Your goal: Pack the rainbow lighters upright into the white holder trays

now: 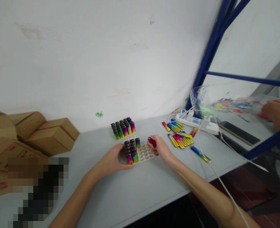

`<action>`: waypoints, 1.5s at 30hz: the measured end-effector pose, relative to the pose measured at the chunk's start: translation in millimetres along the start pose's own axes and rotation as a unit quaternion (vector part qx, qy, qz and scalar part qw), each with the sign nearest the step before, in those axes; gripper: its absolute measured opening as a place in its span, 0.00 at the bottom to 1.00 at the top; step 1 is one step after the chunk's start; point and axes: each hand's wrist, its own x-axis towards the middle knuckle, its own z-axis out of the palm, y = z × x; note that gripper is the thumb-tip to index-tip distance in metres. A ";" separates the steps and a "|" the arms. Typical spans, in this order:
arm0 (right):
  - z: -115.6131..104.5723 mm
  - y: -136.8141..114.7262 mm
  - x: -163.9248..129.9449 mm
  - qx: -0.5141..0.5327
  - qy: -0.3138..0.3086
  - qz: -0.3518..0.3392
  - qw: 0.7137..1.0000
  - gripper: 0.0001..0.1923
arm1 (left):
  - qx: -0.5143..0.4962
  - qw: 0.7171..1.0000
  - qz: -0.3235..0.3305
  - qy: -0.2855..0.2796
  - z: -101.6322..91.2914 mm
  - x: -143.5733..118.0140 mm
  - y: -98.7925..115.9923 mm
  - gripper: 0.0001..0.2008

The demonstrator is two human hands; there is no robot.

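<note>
Right hand fingers pinching red lighter over tray edge; left hand gripping tray's near side.

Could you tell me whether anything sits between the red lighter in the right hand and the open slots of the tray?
Nothing visible does. The right hand holds the red lighter right at the tray edge, beside bare slots. The lighters already in the tray fill its left part, where the left hand steadies it.
</note>
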 end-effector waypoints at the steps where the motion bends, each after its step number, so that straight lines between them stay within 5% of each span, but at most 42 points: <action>1: -0.2 0.5 -0.1 -0.001 -0.003 0.003 1.000 0.21 | 0.002 1.000 -0.001 0.000 0.1 0.1 -0.4 0.30; 11: -3.0 14.1 9.5 0.083 -0.084 -0.026 0.993 0.34 | -0.018 1.000 -0.006 -0.007 -1.1 -0.2 1.3 0.31; 21: -8.3 10.8 6.1 0.012 -0.093 -0.109 0.990 0.25 | -0.010 1.000 0.006 -0.001 0.0 -0.6 -1.4 0.31; 28: -14.4 16.1 15.1 -0.188 0.000 -0.205 0.961 0.14 | -0.016 1.000 0.004 0.007 0.2 -0.8 -1.9 0.31; 45: -26.1 -1.0 26.8 -0.322 -0.144 -0.264 0.898 0.08 | -0.013 1.000 -0.003 0.006 0.6 -0.8 0.3 0.29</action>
